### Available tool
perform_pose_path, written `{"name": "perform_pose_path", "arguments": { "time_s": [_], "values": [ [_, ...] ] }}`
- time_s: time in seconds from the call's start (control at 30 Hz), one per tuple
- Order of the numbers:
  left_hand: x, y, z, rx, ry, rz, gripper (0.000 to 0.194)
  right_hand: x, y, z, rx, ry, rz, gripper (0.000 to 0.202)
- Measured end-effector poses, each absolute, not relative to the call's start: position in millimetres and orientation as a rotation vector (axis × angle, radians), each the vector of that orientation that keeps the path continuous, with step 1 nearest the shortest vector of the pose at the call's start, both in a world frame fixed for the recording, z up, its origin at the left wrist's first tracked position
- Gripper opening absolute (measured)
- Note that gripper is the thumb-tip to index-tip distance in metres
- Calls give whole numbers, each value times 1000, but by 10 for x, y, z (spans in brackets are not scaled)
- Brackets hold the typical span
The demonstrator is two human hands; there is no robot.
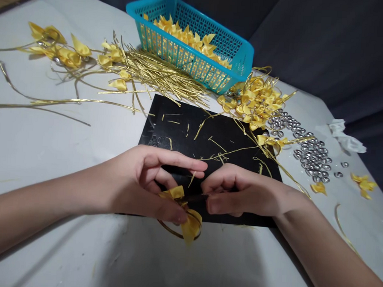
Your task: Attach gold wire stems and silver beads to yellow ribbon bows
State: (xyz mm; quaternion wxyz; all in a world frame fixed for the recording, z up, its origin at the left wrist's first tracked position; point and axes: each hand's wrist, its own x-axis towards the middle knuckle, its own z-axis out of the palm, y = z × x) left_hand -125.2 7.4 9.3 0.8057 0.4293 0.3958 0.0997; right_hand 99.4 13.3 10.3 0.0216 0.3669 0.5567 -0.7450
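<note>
My left hand (134,185) pinches a yellow ribbon bow (192,226) between thumb and fingers, its index finger stretched out above. A loop of gold cord (170,231) curves below the bow. Closed just to the right, my right hand (229,192) grips a thin dark tool (195,198) that points at the bow; its kind is hard to make out in the shadow. Both hands are above the near part of a black board (185,130), which carries scattered gold cord scraps (221,155).
Behind the board, a blue basket (196,54) holds yellow ribbon pieces, with a pile of gold cords (163,75) before it. Finished-looking yellow bows (258,100) lie heaped right of it, beside silver beads (313,156). More bows (67,55) lie at the left. White crumpled material (346,136) rests far right.
</note>
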Motion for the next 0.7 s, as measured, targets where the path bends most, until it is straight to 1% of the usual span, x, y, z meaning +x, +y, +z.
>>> {"name": "perform_pose_path", "arguments": {
  "time_s": [0.27,0.7],
  "values": [
    [-1242,56,113,843,834,269,61,1001,127,106,1168,1703,-2306,38],
    [-1257,65,77,806,791,304,62,993,90,96,1165,1693,-2397,41]
  ]
}}
